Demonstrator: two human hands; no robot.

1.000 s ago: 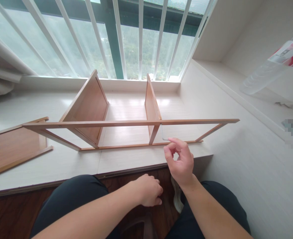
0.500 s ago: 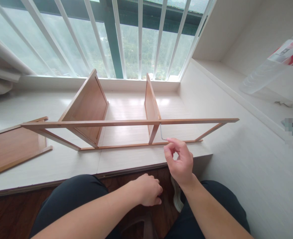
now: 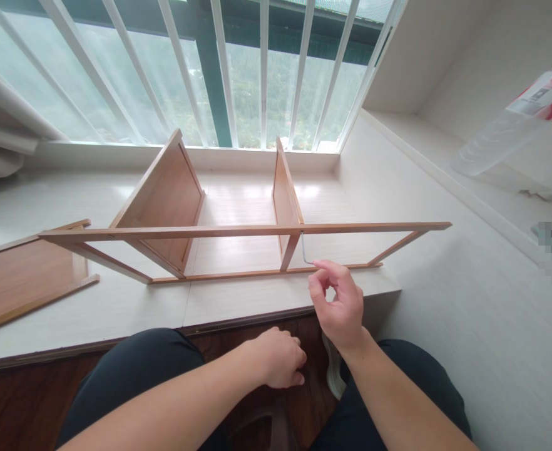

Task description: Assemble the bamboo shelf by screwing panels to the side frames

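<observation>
A slim L-shaped hex key (image 3: 305,250) hangs from the upper rail of a wooden frame (image 3: 219,232), its tip at the joint with a shelf panel (image 3: 286,181). My right hand (image 3: 339,304) has its curled fingers at the key's short arm, thumb bent in below. The exact finger contact is partly hidden. Lower and to the left, my left hand (image 3: 280,358) hovers between the knees, fingers loosely curled with no object showing. A second panel (image 3: 168,207) joins the frame further left.
Another wooden panel (image 3: 27,275) lies flat at the left on the pale window ledge (image 3: 139,316). Barred window panes stand behind. On the right, a shelf holds a clear plastic bottle (image 3: 501,131) and small metal pieces (image 3: 534,195). A wall closes off the right side.
</observation>
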